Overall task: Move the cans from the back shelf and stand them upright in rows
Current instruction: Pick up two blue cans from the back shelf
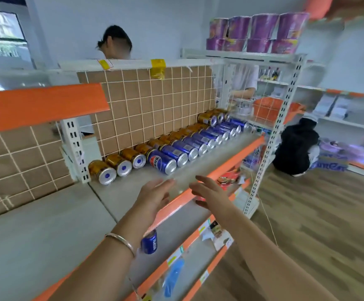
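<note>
Blue cans (177, 152) and gold cans (120, 165) are lying on their sides along the shelf (116, 192) back. We are reaching with left hand (155, 197) and right hand (212, 193), fingers spread, empty. Nudging one risks rolling neighbours off the front edge.

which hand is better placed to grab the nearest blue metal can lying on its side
Left, probably: the left hand reaches just short of that blue metal can; the right hand sits further right, over the orange shelf edge.
</note>
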